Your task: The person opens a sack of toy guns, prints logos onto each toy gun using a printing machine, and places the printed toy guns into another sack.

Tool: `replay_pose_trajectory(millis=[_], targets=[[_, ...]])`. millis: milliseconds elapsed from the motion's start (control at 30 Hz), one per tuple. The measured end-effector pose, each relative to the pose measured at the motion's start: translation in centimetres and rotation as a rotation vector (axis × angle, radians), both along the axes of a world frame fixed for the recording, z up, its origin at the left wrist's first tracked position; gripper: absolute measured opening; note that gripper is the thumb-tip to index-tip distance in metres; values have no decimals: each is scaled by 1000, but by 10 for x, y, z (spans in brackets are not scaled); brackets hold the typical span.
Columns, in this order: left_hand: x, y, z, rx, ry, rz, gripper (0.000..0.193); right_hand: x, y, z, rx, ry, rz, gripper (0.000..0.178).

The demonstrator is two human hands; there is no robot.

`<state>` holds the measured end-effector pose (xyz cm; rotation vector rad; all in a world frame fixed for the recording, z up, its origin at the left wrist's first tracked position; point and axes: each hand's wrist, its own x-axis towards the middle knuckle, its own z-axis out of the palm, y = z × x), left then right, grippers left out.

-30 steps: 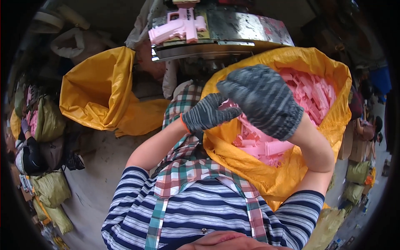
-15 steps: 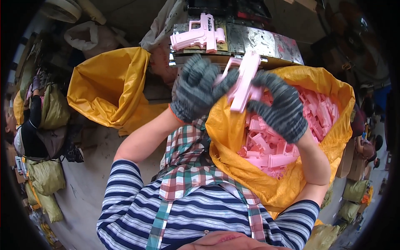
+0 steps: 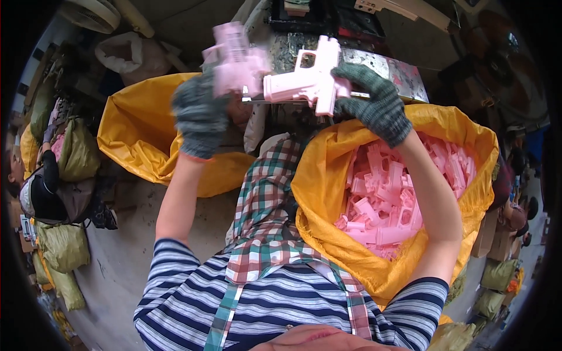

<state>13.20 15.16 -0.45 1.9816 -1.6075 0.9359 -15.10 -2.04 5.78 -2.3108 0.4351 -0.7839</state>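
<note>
My left hand point(image 3: 201, 114), in a dark grey knitted glove, is closed on a pink toy pistol point(image 3: 241, 65); both are smeared by motion above the left yellow sack. The right hand point(image 3: 377, 102), gloved alike, grips a second pink toy pistol point(image 3: 310, 79) by its side, its handle pointing left. This one is in front of the metal bench plate point(image 3: 383, 69); whether it touches the plate I cannot tell. Below my right forearm, a pile of pink toy pistols point(image 3: 383, 187) fills the right yellow sack point(image 3: 319, 161).
The left yellow sack point(image 3: 132, 131) gapes wide with its inside in shadow. A whitish sack point(image 3: 126, 55) and a fan point(image 3: 91, 14) stand behind it. Another person point(image 3: 44, 193) works at the far left, near several olive sacks point(image 3: 64, 245).
My left hand has moved left, and the toy pistol with dark print that lay on the bench is gone from there. My right hand has raised its toy pistol toward the bench and turned it.
</note>
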Motion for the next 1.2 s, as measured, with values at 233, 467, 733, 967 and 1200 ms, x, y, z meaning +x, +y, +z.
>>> replay_pose_trajectory(millis=[233,467,733,967,1200], targets=[[55,75,-2,260,53,450,74,52,-37,-11,-351,248,-114,48],[12,52,-21,238,435,-161,57,-20,19,18,-141,897,375,15],[-67,10,-22,626,626,-552,53,-89,60,-68,-403,1475,262,20],[-128,11,-17,495,755,-961,71,-83,53,14,-214,430,235,28],[-136,4,0,380,1066,-948,74,-52,67,40,-237,163,163,42]])
